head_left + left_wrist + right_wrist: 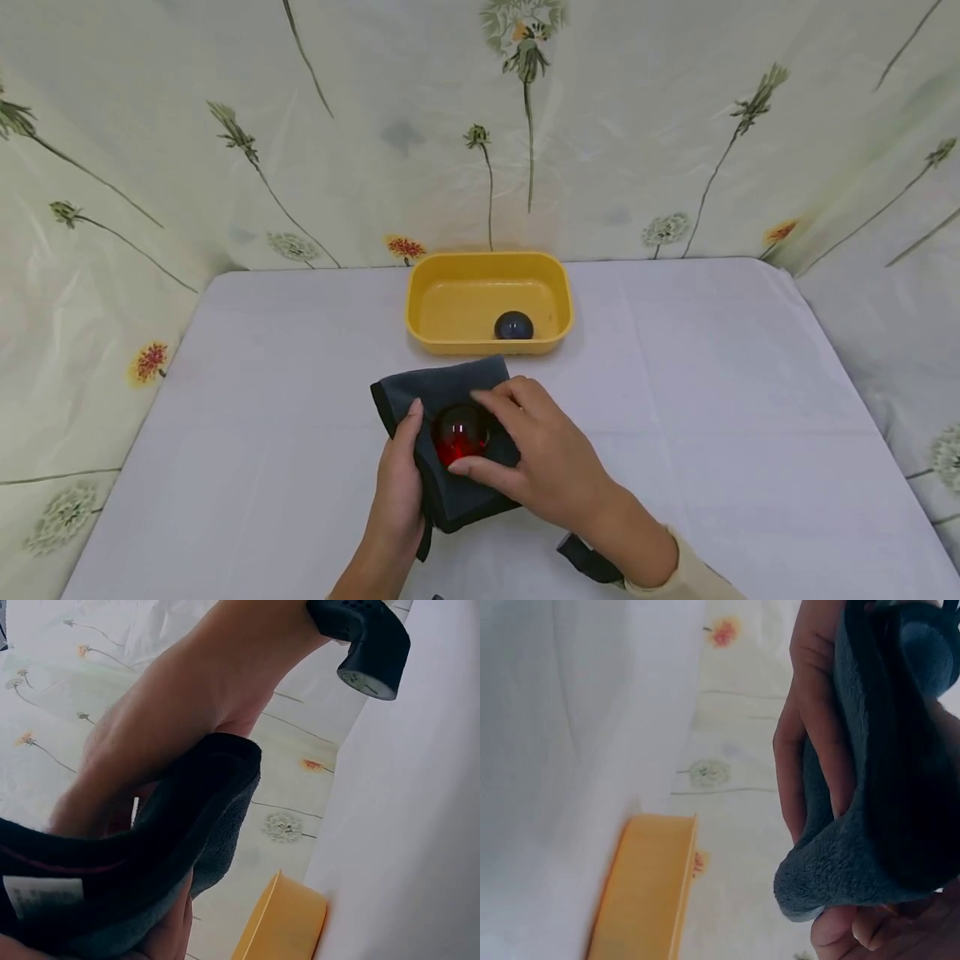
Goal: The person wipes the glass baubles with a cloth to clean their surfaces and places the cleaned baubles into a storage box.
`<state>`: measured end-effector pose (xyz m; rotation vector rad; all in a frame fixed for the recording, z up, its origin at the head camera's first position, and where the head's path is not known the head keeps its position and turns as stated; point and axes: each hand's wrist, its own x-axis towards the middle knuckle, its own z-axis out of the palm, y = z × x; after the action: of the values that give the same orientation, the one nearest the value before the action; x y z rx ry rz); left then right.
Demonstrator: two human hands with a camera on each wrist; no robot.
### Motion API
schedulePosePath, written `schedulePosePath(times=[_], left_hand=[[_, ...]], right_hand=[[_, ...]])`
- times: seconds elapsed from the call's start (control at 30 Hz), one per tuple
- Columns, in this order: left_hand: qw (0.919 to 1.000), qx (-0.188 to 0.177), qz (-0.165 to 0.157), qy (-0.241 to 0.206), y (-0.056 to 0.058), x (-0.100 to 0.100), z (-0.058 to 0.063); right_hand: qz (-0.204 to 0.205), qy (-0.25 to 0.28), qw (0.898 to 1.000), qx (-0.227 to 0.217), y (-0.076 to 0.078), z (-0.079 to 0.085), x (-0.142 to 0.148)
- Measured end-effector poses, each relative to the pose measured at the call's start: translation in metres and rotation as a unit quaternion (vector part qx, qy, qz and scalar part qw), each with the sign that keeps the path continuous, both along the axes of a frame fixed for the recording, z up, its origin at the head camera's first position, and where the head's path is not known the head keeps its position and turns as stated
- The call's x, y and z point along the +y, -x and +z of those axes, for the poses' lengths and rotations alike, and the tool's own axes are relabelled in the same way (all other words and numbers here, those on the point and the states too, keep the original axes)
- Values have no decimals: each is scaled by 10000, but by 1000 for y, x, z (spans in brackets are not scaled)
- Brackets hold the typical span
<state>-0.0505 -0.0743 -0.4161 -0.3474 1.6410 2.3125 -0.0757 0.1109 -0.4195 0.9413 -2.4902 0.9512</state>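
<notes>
My left hand (400,483) holds a folded blue-grey cloth (438,385) with black edging, its thumb on top and its fingers underneath. On the cloth lies a shiny, see-through red ball (456,440). The thumb and fingers of my right hand (542,446) curve round this ball from the right. In the left wrist view the cloth (217,851) shows a white label, and its fold hides the ball. Fingers press into the folded cloth (832,859) in the right wrist view, where the ball is hidden too.
A yellow tray (442,343) stands beyond the cloth at the back of the table, with a dark ball (513,325) inside. White cloth (285,417) covers the table. Flower-patterned sheets (397,167) hang at the back and sides. A black wrist strap (588,560) sits below my right forearm.
</notes>
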Motion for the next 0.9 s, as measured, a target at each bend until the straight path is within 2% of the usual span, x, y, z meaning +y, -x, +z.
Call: schedulePosePath(times=[0.17,0.23,0.33,0.5,0.63,0.77,0.9], left_hand=[[9998,81,136,-83,0,1,1],[9998,48,153,-85,0,1,1],[9999,11,136,-64,0,1,2],[9999,-74,77,-5,0,1,3],[9999,-141,-17,-39,0,2,4],[10000,-12,67,35,1,3,4],[9996,128,242,90,2,2,5]], right_hand=[[367,-114,9973,620,-4,3,-3],[403,-107,9964,742,-4,3,-4],[280,37,9979,575,-3,5,-5],[-169,345,9992,-59,-2,4,-7],[-504,136,9982,-310,-2,1,-8],[-330,-277,9989,-196,-4,1,-7],[87,-321,9992,208,-4,2,-5]])
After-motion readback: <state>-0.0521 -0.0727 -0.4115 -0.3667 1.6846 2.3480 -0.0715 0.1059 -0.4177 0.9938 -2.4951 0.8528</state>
